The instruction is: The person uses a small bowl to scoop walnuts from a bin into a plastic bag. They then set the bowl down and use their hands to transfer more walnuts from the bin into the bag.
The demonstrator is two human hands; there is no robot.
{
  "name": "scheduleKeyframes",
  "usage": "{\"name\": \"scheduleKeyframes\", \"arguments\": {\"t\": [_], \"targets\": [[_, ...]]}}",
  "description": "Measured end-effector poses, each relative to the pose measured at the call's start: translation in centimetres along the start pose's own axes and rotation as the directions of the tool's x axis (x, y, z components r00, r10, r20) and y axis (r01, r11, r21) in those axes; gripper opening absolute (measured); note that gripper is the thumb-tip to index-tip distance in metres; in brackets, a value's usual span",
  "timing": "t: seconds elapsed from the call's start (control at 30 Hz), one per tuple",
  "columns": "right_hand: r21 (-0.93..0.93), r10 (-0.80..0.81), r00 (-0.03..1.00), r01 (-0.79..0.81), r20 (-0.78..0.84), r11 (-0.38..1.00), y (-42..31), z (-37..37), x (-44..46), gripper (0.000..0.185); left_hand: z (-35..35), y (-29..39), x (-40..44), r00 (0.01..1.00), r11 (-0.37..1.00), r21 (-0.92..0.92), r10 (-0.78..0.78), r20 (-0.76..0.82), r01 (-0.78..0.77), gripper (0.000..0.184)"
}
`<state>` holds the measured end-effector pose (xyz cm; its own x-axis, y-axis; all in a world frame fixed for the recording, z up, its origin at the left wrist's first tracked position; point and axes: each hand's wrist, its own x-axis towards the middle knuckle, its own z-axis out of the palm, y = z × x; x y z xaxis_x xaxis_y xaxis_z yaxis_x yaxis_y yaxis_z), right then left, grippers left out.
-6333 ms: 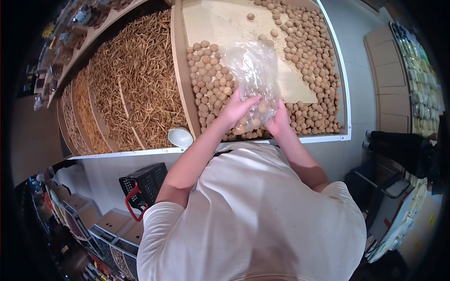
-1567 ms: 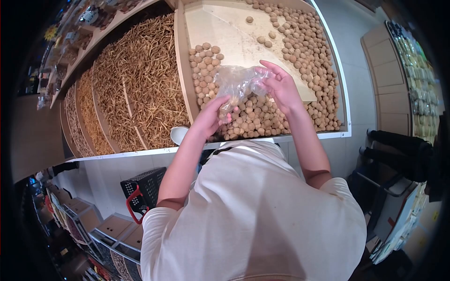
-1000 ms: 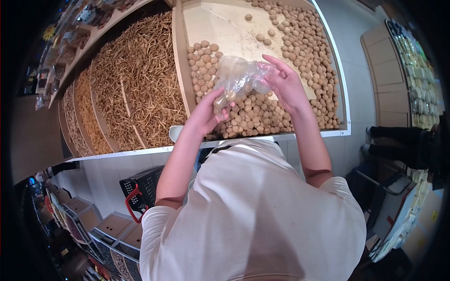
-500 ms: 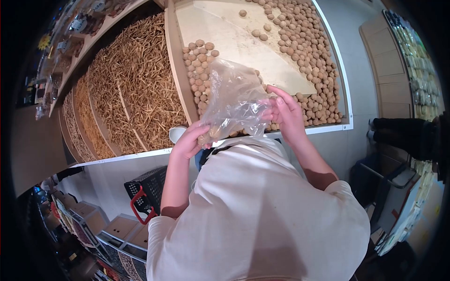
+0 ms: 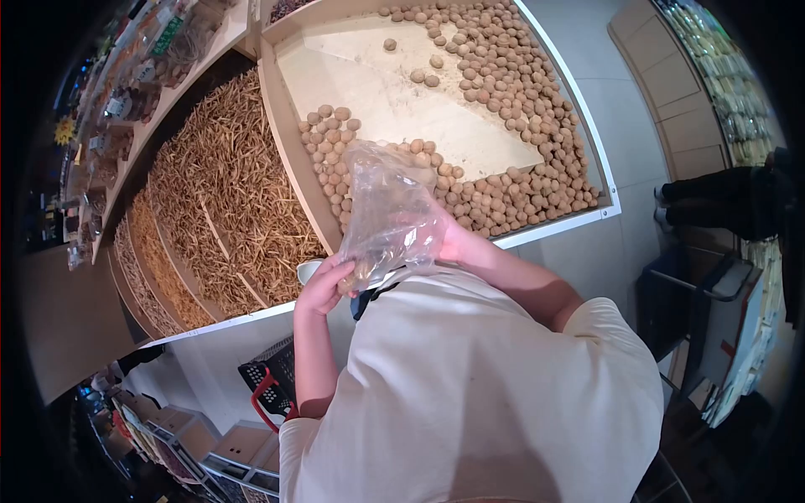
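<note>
My left hand (image 5: 325, 287) is closed around the lower end of a clear plastic bag (image 5: 381, 197). A few brownish pieces, probably walnuts, show through the plastic at that end. At the bag's right side is my right hand (image 5: 444, 232), its fingers covered by the crinkled film. I cannot tell whether they are inside the bag or behind it, nor how they are bent. Just beyond the bag, walnuts (image 5: 545, 168) lie in a wide wooden bin (image 5: 335, 63), heaped along its right and near sides, with a smaller group at the left.
Left of a wooden divider (image 5: 289, 151) are bins of dried brown strips (image 5: 251, 168). A white bowl or scoop (image 5: 308, 270) sits at the near edge. Behind on the floor stands a black basket with a red handle (image 5: 267, 394). A person's dark-trousered legs (image 5: 713, 201) show at right.
My right hand has gone from the bag's open edge to behind or inside the plastic, moving left. My left hand still grips the lower end. The view has shifted, with the bins lower and further left.
</note>
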<state>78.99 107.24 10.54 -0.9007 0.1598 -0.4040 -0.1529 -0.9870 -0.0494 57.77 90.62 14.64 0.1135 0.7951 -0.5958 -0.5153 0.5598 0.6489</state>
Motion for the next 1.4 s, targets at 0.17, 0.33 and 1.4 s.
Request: {"name": "scheduleKeyframes", "arguments": {"t": [0.17,0.33,1.4], "targets": [[0.140,0.103,0.984,-0.123,0.143,0.983,0.6,-0.1,1.5,0.088,0.6,1.1,-1.3,0.999,0.998,0.034,0.044,-0.024,-0.044,0.046],[0.144,0.087,0.955,-0.132,0.285,0.981,1.3,-0.1,1.3,0.096,0.2,1.9,-2.2,0.995,0.996,0.002,0.088,-0.038,-0.088,0.046],[0.021,0.017,0.961,-0.023,0.278,0.999,0.5,-0.6,2.3,0.073,4.0,5.0,-2.4,0.974,0.982,0.133,0.152,-0.167,-0.131,0.056]]}}
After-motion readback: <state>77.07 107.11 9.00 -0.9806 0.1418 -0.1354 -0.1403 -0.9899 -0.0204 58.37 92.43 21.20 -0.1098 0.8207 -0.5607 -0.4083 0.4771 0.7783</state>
